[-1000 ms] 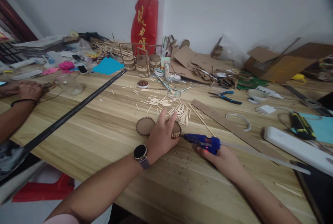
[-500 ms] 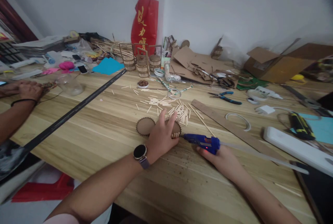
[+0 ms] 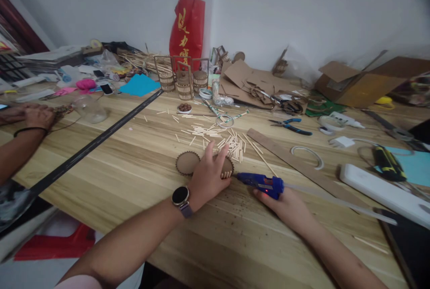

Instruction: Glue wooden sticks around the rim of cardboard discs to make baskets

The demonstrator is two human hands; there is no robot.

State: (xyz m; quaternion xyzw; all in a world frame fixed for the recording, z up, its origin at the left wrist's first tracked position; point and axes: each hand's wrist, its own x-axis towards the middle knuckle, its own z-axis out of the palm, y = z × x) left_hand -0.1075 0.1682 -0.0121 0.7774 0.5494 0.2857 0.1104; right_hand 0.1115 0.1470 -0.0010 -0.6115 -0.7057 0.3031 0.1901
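Observation:
My left hand (image 3: 211, 173), with a watch on its wrist, reaches over a round cardboard piece (image 3: 229, 164) edged with short sticks. Its fingers span the piece, partly hiding it, and hold it against the table. A blue hot glue gun (image 3: 260, 183) with a lit red light is gripped in my right hand (image 3: 284, 204); its nozzle points at the piece's right edge, where pale sticks stand. A clear glue stick (image 3: 346, 205) extends from its back. To the left lies a second round cardboard piece (image 3: 187, 163) with a dark beaded-looking rim. Short wooden sticks (image 3: 235, 144) are scattered beyond my fingers.
Small stick baskets (image 3: 184, 88) with tall handles stand before a red bag (image 3: 188, 29). Pliers (image 3: 291, 126), a cardboard strip (image 3: 295, 163) and a white power strip (image 3: 383, 192) lie to the right. Another person's hands (image 3: 38, 116) are at the far left, near a clear jar (image 3: 90, 109).

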